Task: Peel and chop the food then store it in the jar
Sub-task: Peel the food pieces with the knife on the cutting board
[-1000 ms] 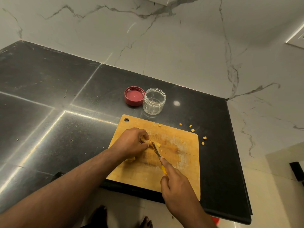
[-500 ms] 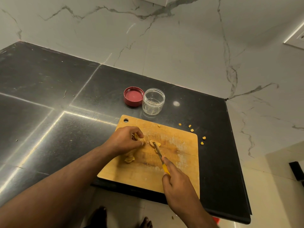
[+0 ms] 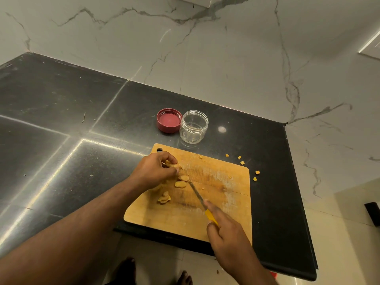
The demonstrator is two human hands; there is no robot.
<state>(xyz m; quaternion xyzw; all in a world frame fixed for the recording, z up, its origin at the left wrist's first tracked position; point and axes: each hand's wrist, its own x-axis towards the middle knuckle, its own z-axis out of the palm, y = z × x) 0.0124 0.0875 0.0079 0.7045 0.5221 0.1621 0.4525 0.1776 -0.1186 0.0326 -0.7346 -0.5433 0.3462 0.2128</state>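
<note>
A wooden cutting board (image 3: pixel 222 194) lies at the counter's front edge. My left hand (image 3: pixel 154 171) pinches a pale yellow root piece (image 3: pixel 171 164) near the board's far left. Two cut slices (image 3: pixel 182 181) lie just right of that hand, and a knobbly chunk (image 3: pixel 164 198) lies nearer me. My right hand (image 3: pixel 228 237) grips a yellow-handled knife (image 3: pixel 198 195), its blade tip down on the board beside the slices. Behind the board stands an empty clear jar (image 3: pixel 193 126), its red lid (image 3: pixel 169 120) upturned to the left.
Small yellow scraps (image 3: pixel 240 161) are scattered on the black counter (image 3: pixel 61 120) past the board's far right corner. A marble wall (image 3: pixel 205 48) rises behind. The counter ends at the right, and my bare feet (image 3: pixel 185 277) show on the floor below.
The board has slid left and overhangs the front edge. My left hand has pulled back from the slices with the root piece. The knife has drawn slightly right of the cut slices.
</note>
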